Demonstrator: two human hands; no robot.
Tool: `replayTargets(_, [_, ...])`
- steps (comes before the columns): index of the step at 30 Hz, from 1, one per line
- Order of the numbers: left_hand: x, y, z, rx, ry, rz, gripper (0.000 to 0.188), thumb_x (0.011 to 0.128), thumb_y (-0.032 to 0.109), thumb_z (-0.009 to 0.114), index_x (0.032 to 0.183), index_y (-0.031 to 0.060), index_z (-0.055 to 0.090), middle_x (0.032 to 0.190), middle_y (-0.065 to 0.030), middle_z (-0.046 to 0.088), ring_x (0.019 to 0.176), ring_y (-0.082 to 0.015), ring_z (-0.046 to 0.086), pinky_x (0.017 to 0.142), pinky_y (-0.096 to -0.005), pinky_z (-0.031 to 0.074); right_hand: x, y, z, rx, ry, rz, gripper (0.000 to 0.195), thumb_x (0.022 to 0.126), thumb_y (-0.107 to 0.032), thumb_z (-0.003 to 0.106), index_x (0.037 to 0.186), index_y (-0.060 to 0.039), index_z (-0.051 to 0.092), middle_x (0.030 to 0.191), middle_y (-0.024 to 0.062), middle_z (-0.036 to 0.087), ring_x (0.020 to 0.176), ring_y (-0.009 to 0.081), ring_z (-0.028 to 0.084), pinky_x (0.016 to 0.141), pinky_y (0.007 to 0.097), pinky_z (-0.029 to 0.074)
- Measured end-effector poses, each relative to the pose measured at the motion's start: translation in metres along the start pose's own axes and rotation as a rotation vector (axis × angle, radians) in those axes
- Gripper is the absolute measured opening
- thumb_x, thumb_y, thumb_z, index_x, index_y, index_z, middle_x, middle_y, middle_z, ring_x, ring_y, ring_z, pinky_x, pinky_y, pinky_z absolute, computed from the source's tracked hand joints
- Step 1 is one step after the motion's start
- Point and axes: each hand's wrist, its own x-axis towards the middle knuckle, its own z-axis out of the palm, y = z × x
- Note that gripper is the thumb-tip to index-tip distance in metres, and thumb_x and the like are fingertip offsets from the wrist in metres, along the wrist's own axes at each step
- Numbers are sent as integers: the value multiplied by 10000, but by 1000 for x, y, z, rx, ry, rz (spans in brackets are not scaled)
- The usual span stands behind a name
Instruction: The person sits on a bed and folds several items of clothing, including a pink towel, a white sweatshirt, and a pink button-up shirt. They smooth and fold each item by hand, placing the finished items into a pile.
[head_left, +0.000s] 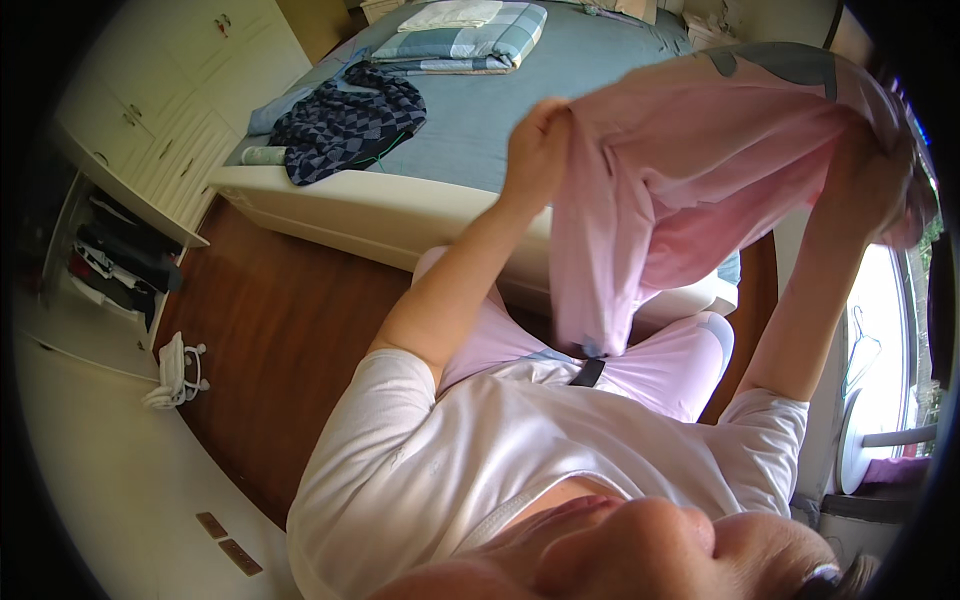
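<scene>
A pink cloth garment with grey printed patches (690, 150) is held up in front of me, above my lap and the bed's footboard. My left hand (538, 150) is closed on its upper left edge, with the cloth hanging in folds beside it. At the right, my right hand (870, 184) grips the other side, its fingers partly hidden by the cloth and shadow. On the bed's left corner lies a crumpled navy checked garment (337, 120). Farther back, a folded blue and white plaid quilt (465, 37) has a white folded cloth (450, 13) on it.
The bed's cream footboard (330, 217) stands just before my knees. Cream cabinets (180, 97) line the left, near an open compartment of dark clothes (120, 255). A white rack-like object (180, 371) is beside the wood floor. A wire hanger (861, 349) hangs by the right window.
</scene>
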Motion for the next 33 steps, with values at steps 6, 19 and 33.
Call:
replayTargets(6, [21, 69, -31, 354, 307, 646, 142, 954, 72, 429, 977, 15, 556, 851, -64, 580, 788, -121, 538, 720, -251, 436, -21, 21, -78, -1230, 169, -347, 383, 880, -309, 550, 1200, -99, 557, 1122, 60, 628, 967, 200, 631, 912, 303, 459])
replayTargets(19, [-44, 56, -102, 714, -233, 759, 137, 765, 5, 473, 856, 0, 575, 698, -117, 596, 564, -263, 572, 532, -354, 469, -61, 146, -164, -298, 343, 203, 380, 884, -308, 550, 1190, -83, 569, 1133, 93, 622, 976, 212, 623, 875, 297, 464])
replayTargets(33, [185, -87, -113, 935, 57, 504, 299, 754, 229, 690, 939, 46, 545, 798, -92, 603, 715, -255, 585, 639, -352, 474, -87, 218, 125, -539, -810, -156, 297, 805, -264, 683, 1030, -73, 661, 969, 141, 661, 867, 257, 638, 759, 374, 491])
